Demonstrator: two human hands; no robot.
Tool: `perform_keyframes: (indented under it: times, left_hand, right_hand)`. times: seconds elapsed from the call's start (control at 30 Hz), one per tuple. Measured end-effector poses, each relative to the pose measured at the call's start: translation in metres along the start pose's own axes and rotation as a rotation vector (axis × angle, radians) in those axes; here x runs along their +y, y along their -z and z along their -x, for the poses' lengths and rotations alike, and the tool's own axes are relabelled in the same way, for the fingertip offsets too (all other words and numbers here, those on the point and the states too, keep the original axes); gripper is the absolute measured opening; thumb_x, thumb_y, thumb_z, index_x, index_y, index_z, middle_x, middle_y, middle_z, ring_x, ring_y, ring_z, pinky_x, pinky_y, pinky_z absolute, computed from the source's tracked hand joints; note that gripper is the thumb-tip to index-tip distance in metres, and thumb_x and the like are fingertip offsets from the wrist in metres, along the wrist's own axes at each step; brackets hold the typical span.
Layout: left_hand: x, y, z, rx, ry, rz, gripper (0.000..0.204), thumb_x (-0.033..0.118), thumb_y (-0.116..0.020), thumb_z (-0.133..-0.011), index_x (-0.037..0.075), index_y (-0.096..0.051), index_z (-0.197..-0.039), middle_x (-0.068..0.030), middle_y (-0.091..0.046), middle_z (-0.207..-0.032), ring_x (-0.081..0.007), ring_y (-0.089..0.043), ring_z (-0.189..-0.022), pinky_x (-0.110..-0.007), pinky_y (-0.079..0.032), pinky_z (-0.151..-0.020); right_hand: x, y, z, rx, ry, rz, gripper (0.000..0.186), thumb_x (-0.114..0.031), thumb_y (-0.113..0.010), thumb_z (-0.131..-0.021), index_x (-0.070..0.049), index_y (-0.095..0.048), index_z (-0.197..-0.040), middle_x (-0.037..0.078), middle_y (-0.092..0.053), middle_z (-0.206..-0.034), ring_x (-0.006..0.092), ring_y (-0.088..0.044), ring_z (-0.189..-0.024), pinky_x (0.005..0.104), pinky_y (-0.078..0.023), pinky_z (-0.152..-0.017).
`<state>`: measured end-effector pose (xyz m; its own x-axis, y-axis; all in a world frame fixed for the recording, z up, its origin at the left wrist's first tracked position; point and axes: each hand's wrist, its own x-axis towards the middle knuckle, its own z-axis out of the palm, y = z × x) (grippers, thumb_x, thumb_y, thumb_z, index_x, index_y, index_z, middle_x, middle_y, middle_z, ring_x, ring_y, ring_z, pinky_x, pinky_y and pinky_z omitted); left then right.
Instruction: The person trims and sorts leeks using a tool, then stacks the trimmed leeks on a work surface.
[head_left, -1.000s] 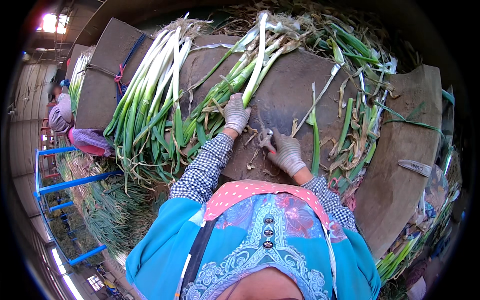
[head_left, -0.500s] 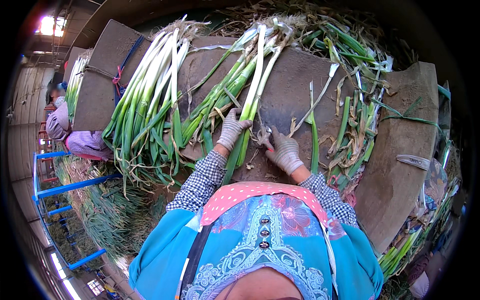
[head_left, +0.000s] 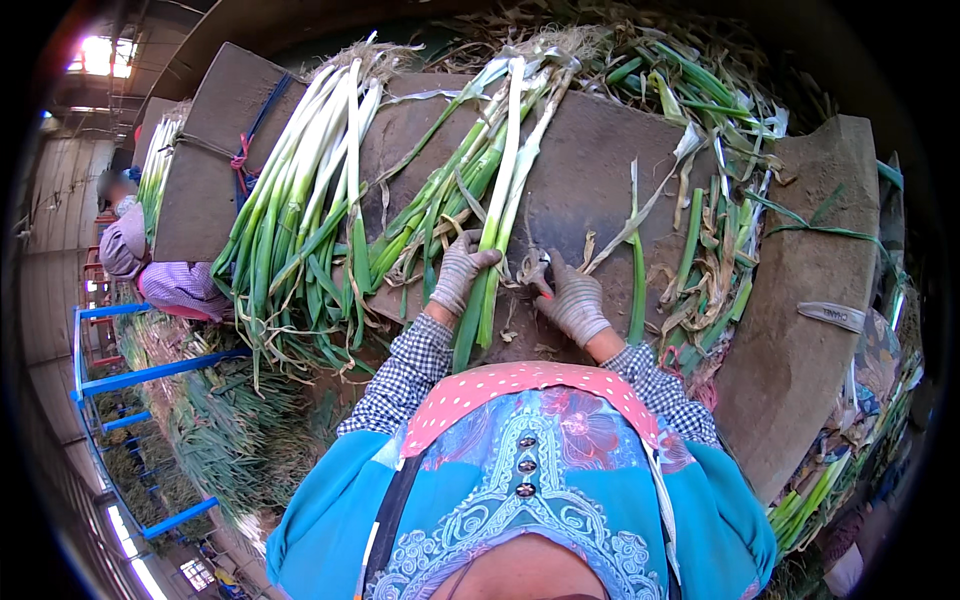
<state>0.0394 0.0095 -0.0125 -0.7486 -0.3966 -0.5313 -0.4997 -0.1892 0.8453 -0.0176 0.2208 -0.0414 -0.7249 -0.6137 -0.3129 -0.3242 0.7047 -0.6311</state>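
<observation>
My left hand [head_left: 462,272], in a grey-striped work glove, is closed around the green leaves of a large green onion [head_left: 508,165]. Its white stem points away from me and its roots lie toward the far edge. My right hand [head_left: 572,302], gloved too, is closed on a small tool [head_left: 541,272] with metal and red parts; its exact kind is unclear. A withered leaf [head_left: 632,222] stretches from beside the right fingers toward the far right. Left of my left hand lie more untrimmed green onions [head_left: 440,190], some with dry leaves.
A bundle of cleaned green onions [head_left: 295,200] lies on the left of the brown work surface [head_left: 590,150]. Stripped leaves [head_left: 700,270] are heaped at right, beside a tilted brown board [head_left: 815,270]. Blue metal rails [head_left: 150,375] and a co-worker [head_left: 180,285] are at left.
The held green onion has shifted slightly to the left and nearer to me. The withered leaf beside my right hand has moved a little to the right. Both hands keep their grip.
</observation>
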Motion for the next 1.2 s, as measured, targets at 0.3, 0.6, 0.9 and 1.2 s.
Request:
perform_keyframes:
  times: [0.3, 0.6, 0.9, 1.2]
  left_hand:
    - [-0.003, 0.015, 0.017, -0.043, 0.006, 0.061, 0.05, 0.008, -0.068, -0.08, -0.006, -0.053, -0.125, -0.01, -0.066, -0.101, -0.0164, -0.065, -0.079, -0.027, -0.056, -0.069]
    - [0.005, 0.026, 0.03, -0.085, 0.06, 0.047, 0.058, 0.02, -0.07, -0.078, -0.007, -0.055, -0.128, -0.0076, -0.064, -0.107, -0.0144, -0.061, -0.091, -0.026, -0.049, -0.084]
    - [-0.004, 0.023, 0.028, -0.128, 0.067, 0.176, 0.053, 0.017, -0.069, -0.078, -0.006, -0.057, -0.124, -0.0082, -0.065, -0.102, -0.014, -0.063, -0.086, -0.026, -0.052, -0.079]
    - [0.005, 0.038, 0.029, -0.124, 0.08, 0.177, 0.054, 0.016, -0.068, -0.077, -0.008, -0.057, -0.124, -0.008, -0.064, -0.1, -0.0147, -0.061, -0.086, -0.026, -0.05, -0.079]
  right_hand:
    - [-0.007, 0.011, -0.024, -0.032, -0.021, 0.048, 0.069, -0.032, -0.07, -0.076, -0.009, -0.044, -0.136, 0.019, -0.07, -0.099, 0.0374, -0.069, -0.089, 0.0474, -0.055, -0.078]
    - [0.019, 0.062, -0.152, 0.137, -0.2, 0.124, 0.054, -0.039, -0.068, -0.084, -0.007, -0.049, -0.125, 0.018, -0.071, -0.101, 0.0347, -0.07, -0.093, 0.0451, -0.056, -0.078]
    - [0.0, 0.009, -0.048, -0.023, -0.052, 0.06, 0.072, -0.035, -0.068, -0.078, -0.007, -0.042, -0.14, 0.019, -0.07, -0.102, 0.0364, -0.069, -0.093, 0.046, -0.055, -0.079]
    - [0.012, 0.059, -0.153, 0.122, -0.165, 0.135, 0.056, -0.042, -0.065, -0.085, -0.009, -0.048, -0.127, 0.02, -0.07, -0.098, 0.0388, -0.069, -0.091, 0.0479, -0.055, -0.075]
